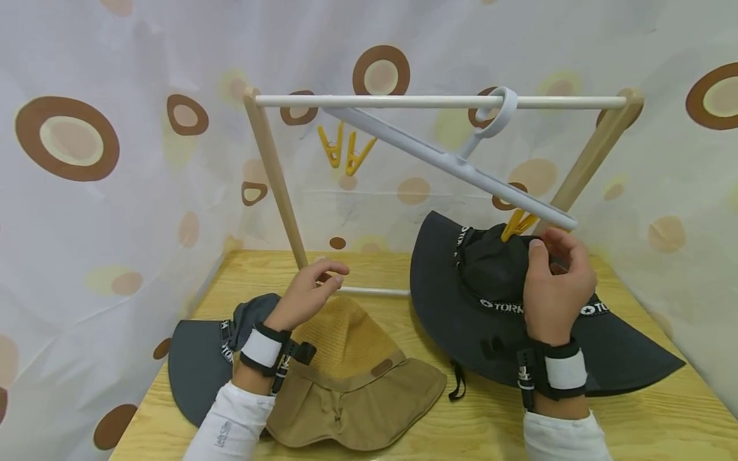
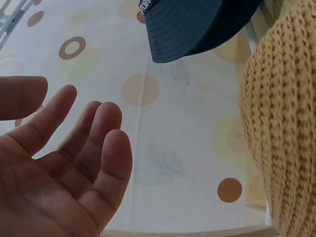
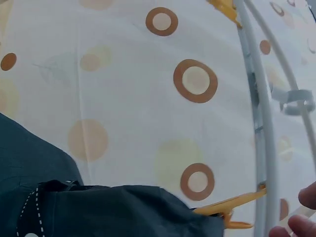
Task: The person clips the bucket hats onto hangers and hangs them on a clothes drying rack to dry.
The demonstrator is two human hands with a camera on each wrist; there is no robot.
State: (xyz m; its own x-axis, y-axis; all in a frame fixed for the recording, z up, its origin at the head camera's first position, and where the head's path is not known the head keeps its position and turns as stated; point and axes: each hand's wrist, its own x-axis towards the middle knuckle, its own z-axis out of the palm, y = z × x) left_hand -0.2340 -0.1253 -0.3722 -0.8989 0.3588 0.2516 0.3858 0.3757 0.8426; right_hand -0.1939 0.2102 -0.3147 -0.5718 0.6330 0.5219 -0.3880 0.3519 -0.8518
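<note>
A dark wide-brimmed hat [image 1: 496,282] hangs by its crown from a yellow clip [image 1: 517,225] on a tilted white hanger [image 1: 438,157]. In the right wrist view the clip [image 3: 229,207] bites the dark fabric [image 3: 98,207]. My right hand [image 1: 550,246] is curled at the hanger's lower end, just above the crown, and its fingertips [image 3: 303,212] pinch beside the hanger bar [image 3: 264,123]. My left hand [image 1: 328,272] hovers open and holds nothing above a tan mesh hat [image 1: 346,346]. The open palm [image 2: 64,108] faces the curtain, with the tan hat [image 2: 286,123] to its right.
The hanger hooks over the white rail [image 1: 375,101] of a wooden-legged rack. Two more yellow clips [image 1: 344,152] dangle from the hanger's upper end. A second dark hat [image 1: 198,365] lies under the tan one on the wooden table [image 1: 634,416]. A spotted curtain [image 1: 86,192] surrounds everything.
</note>
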